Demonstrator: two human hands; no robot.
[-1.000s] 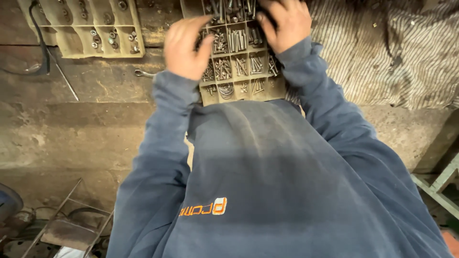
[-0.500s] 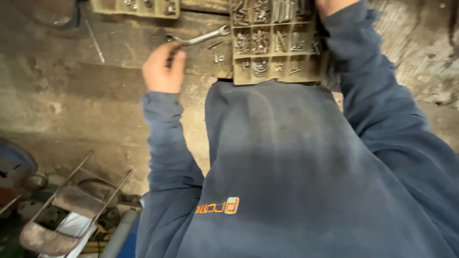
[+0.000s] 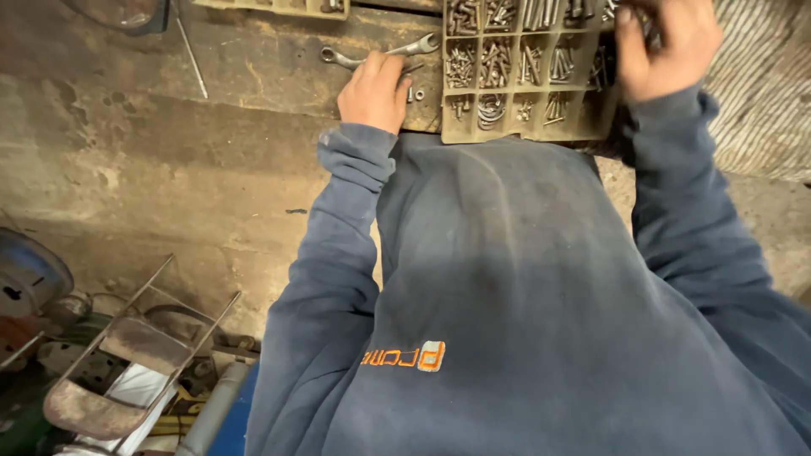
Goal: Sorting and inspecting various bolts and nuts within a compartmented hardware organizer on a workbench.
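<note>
Resting my left hand (image 3: 373,91), fingers curled, grip unclear, on wrench (image 3: 397,52) at top centre; long axis runs left-right. Right hand (image 3: 667,46) curled over compartment tray (image 3: 507,127) corner, upper right.

My sweatshirt (image 3: 541,295) is dark blue with an orange mark on the chest. The compartment tray (image 3: 524,127) is dull olive-tan; the screws (image 3: 496,63) in it are grey metal. The wrench (image 3: 380,55) is silver-grey. The bench top (image 3: 253,59) is dark brown, stained. The cloth (image 3: 760,110) is grey-and-white striped.
</note>
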